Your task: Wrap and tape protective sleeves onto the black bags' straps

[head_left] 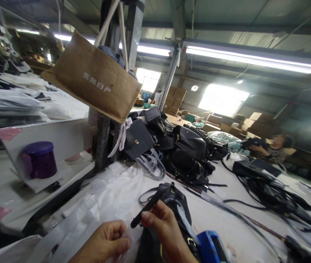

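My right hand (167, 228) pinches the end of a black leather strap (153, 202) between thumb and fingers. The strap belongs to a black backpack (181, 204) lying on the table just in front of me, with a gold-coloured buckle near its lower right. My left hand (110, 241) is closed, thumb against the fingers, on a piece of thin transparent plastic film (127, 243). A small gap separates it from the strap end. Part of the backpack is hidden behind my right hand and forearm. A blue device with a dark panel (212, 246) sits beside my right wrist.
White plastic wrapping (100, 197) covers the left of the table. Black bags (190, 146) are heaped ahead, and more lie at right (267, 186). A brown tote (95, 78) hangs from a pillar. A purple mug (41, 160) stands left. Another person (276, 155) handles a dark bag.
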Demonstrator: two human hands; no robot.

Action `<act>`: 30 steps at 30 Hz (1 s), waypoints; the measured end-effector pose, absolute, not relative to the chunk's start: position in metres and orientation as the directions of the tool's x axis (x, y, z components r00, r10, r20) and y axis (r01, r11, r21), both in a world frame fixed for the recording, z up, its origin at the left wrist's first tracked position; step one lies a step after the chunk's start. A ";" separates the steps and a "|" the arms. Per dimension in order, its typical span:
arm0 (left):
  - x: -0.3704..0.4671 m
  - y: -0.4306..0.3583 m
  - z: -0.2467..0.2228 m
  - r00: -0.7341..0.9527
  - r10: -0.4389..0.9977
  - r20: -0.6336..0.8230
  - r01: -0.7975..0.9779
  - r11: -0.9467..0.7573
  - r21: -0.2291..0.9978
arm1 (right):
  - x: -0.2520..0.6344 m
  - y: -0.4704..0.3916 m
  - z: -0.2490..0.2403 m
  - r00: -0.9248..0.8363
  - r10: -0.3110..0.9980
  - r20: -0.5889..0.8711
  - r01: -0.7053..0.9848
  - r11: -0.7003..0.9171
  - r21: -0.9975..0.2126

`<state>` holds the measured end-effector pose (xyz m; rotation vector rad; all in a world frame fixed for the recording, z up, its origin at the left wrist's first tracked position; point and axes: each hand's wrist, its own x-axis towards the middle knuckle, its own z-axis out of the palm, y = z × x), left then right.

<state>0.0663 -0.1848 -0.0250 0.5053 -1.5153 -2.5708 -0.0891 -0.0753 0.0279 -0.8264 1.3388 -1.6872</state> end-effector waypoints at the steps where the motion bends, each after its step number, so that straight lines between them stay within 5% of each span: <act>1: 0.067 -0.185 -0.025 -0.934 -0.260 -0.244 -0.084 -0.504 0.860 | -0.089 -0.075 0.028 -0.457 -0.889 0.015 0.190 -0.114 -0.975; 19: 0.067 -0.180 -0.027 -0.946 -0.179 -0.271 -0.101 -0.631 0.770 | -0.088 -0.073 0.028 -0.504 -0.864 0.018 0.161 -0.114 -0.980; 30: 0.066 -0.180 -0.022 -0.930 -0.237 -0.282 -0.107 -0.558 0.823 | -0.087 -0.068 0.029 -0.450 -0.893 -0.002 0.197 -0.098 -0.975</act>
